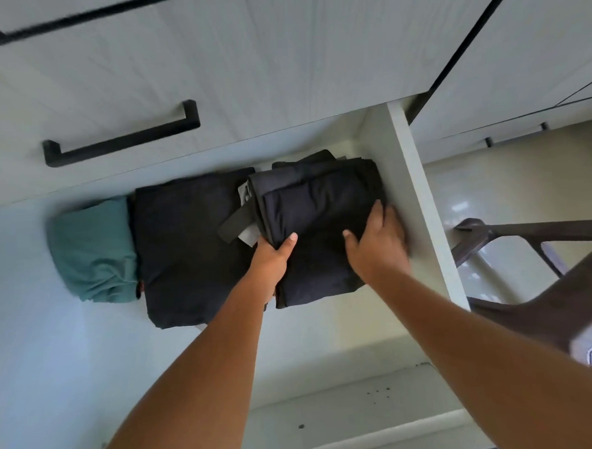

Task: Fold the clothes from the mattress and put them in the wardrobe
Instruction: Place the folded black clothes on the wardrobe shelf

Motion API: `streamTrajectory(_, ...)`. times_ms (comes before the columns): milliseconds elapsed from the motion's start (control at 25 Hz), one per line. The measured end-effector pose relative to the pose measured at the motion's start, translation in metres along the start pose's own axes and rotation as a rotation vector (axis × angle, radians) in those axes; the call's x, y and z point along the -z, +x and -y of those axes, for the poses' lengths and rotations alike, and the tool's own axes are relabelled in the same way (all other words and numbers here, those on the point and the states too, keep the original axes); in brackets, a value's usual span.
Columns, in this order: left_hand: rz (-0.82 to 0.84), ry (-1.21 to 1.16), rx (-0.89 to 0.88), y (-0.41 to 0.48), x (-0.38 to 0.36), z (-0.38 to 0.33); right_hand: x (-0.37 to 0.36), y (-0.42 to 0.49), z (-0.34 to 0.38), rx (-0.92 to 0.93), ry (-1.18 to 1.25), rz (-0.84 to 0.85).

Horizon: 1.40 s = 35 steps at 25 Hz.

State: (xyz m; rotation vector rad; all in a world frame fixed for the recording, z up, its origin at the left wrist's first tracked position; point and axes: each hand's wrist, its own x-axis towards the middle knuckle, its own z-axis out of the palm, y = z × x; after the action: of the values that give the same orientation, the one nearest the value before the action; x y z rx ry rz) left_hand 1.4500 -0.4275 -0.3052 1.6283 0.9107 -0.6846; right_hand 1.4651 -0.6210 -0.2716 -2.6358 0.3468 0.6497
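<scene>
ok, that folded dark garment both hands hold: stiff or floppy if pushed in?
Likely floppy: the folded dark garment shows soft, creased layers, and left hand and right hand grip opposite sides. Pushed, it would probably bunch, not slide; folds could open.

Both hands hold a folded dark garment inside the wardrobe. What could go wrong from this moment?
1. The left hand and right hand grip the folded dark garment from both sides; pulling them out may drag its folds open.
2. The right hand is close to the white side panel, so the garment may bunch there.
3. A black strap sticks out beside it and could snag.
</scene>
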Motion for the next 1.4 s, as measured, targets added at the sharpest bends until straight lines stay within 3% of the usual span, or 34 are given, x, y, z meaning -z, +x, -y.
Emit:
streamTrajectory(80, -0.176, 0.099, -0.044, -0.01, -0.009, -0.008, -0.017, -0.024, 0.001, 0.208, -0.207, -0.089)
streamTrajectory(160, -0.476, 0.223, -0.187, -0.029, -0.02, -0.007, -0.026, -0.028, -0.001, 0.224, -0.326, -0.004)
streamTrajectory(200, -0.541, 0.329, -0.257, -0.037, -0.028, 0.002, -0.028, -0.024, -0.006, 0.183, -0.358, 0.047)
streamTrajectory(240, -0.539, 0.438, -0.342, -0.042, -0.035, 0.014, -0.029, -0.019, -0.012, 0.152, -0.398, 0.082)
streamTrajectory(320, -0.324, 0.556, -0.414, -0.045, -0.04, 0.027, -0.027, -0.007, -0.019, 0.132, -0.481, 0.151)
streamTrajectory(400, -0.143, 0.63, -0.398, -0.03, -0.029, 0.027, -0.022, -0.001, -0.016, 0.131, -0.514, 0.229)
streamTrajectory(560, -0.02, 0.739, -0.332, -0.048, 0.003, 0.006, 0.01, -0.026, 0.006, 0.05, -0.448, 0.278)
streamTrajectory(720, -0.08, 0.81, -0.298, -0.129, 0.043, 0.018, 0.062, -0.094, 0.032, 0.247, -0.441, 0.212)
streamTrajectory(1000, -0.366, 0.99, -0.408, -0.329, 0.124, 0.069, 0.129, -0.285, 0.09, 0.491, -0.51, 0.119)
streamTrajectory(1240, -0.558, 1.011, -0.393, -0.484, 0.184, 0.152, 0.114, -0.454, 0.134, 0.79, -0.627, 0.096)
streamTrajectory(1400, -0.688, 0.86, -0.251, -0.577, 0.232, 0.249, 0.081, -0.563, 0.168, 0.989, -0.673, 0.142)
